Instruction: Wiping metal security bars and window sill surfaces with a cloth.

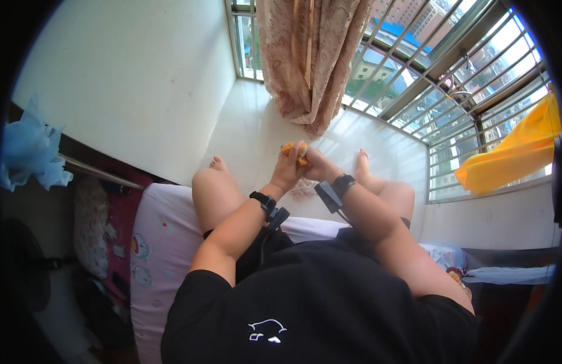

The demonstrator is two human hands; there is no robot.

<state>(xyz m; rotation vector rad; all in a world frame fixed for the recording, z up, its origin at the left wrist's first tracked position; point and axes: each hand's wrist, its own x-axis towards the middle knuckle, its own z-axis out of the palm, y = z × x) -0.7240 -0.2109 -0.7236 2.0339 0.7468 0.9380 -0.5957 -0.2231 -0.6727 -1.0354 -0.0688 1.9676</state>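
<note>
Both hands meet in front of me, above the floor between my knees. My left hand (288, 168) has its fingers closed around a small orange item (302, 160), perhaps fruit or cloth; its kind is not plain at this size. My right hand (315, 164) presses against the same item from the right, its fingers partly hidden behind it. Something pale shows between the thumb and the orange surface. Black straps with small devices sit on both wrists. Beneath the hands, a pale pinkish lacy thing (303, 190) lies low down, partly covered by my forearms.
I sit on the edge of a bed with a pink printed sheet (160, 273). A patterned curtain (303, 59) hangs ahead, beside barred windows (399, 68). Yellow cloth (513, 150) hangs at the right, blue sheer fabric (33, 150) at the left. A fan (26, 264) stands lower left.
</note>
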